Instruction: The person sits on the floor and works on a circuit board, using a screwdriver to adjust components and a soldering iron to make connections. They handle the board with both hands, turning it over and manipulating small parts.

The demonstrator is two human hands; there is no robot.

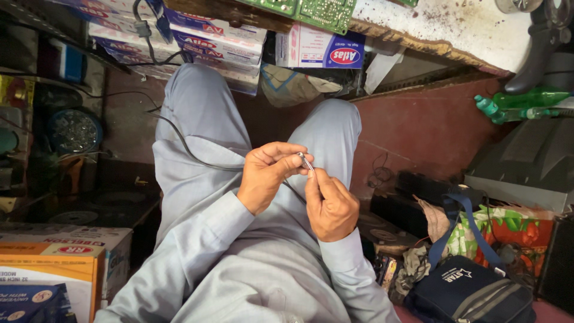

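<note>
We find a small metal plug at the centre of view, over the lap, pinched between both hands. The left hand grips it from nine o'clock, thumb and forefinger pressed together on its upper end; the right hand closes on its lower end from five o'clock, fingers curled tight around it. A black cable runs from the hands toward ten o'clock, lying across the left thigh and rising toward the shelf edge at twelve o'clock; whether it joins the plug we cannot tell, as the fingers hide that point. Both knees, in pale grey cloth, rise at twelve o'clock of the hands. Beyond them, stacked cartons sit under a bench, with green circuit boards on its edge. At three o'clock we note a green bottle lying on its side. At four o'clock stands a dark blue bag with a blue strap. At eight o'clock an orange box sits on the floor.
</note>
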